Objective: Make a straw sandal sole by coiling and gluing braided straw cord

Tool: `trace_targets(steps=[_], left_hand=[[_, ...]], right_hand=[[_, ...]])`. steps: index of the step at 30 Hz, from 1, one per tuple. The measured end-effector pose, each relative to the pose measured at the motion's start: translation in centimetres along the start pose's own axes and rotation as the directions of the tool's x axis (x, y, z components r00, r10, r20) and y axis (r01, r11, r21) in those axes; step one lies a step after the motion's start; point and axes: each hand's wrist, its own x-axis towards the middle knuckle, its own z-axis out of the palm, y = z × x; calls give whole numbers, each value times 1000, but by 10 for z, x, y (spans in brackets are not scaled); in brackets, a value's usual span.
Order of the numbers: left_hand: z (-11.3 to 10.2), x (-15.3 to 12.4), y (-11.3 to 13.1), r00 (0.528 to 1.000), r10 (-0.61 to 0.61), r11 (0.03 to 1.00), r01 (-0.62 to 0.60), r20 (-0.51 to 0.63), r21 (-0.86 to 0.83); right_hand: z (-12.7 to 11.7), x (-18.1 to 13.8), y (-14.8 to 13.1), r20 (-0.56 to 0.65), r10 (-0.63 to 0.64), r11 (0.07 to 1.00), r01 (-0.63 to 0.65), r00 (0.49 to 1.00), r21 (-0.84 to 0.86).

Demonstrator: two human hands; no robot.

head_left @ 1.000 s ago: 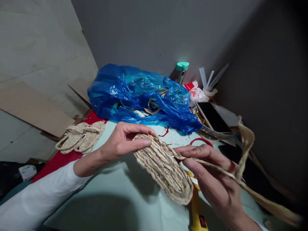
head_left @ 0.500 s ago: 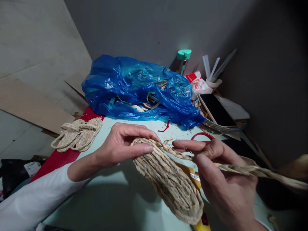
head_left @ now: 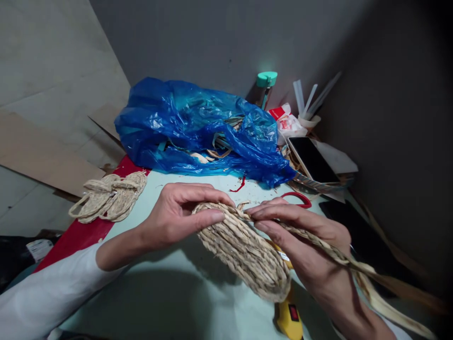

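Note:
My left hand [head_left: 179,212] grips the upper end of an oval woven straw sole [head_left: 240,250], thumb on top and fingers curled over its edge. My right hand [head_left: 300,236] pinches a braided straw strand [head_left: 332,252] against the sole's upper rim; the strand runs over the back of that hand and trails off to the lower right. The sole is held tilted above a pale green table [head_left: 170,302].
A finished pair of straw sandals [head_left: 108,200] lies at the table's left on a red mat. A blue plastic bag [head_left: 198,132] with straw strips sits behind. A yellow glue gun [head_left: 288,318], red scissors handle [head_left: 299,198], a phone [head_left: 313,160] and a teal-capped bottle [head_left: 265,85] lie to the right.
My right hand moved left toward the sole's rim, bringing the braid against it. The loose strand dropped from level to trailing down right. My left hand kept its grip.

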Motion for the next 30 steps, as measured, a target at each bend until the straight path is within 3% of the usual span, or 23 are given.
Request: trace_targets(steps=[7, 11, 17, 21, 25, 30], left_hand=[[2, 1, -4, 993, -116, 975, 112, -11, -193], [1, 1, -4, 989, -148, 962, 143, -5, -233], [-1, 2, -9, 980, -196, 948, 194, 17, -250], [1, 4, -17, 968, -249, 924, 230, -24, -306], [3, 7, -21, 947, -311, 876, 255, -77, -409], [8, 7, -22, 944, -315, 856, 240, -93, -458]], right_hand=[[-2, 2, 1, 92, -306, 949, 311, 947, -46], [-7, 2, 0, 165, -277, 954, 292, 947, -72], [-19, 4, 0, 363, -265, 918, 349, 893, -189], [-25, 6, -1, 453, -237, 923, 344, 860, -172], [-18, 2, 11, 447, -157, 958, 246, 881, -148], [0, -7, 33, 263, -121, 992, 128, 957, -11]])
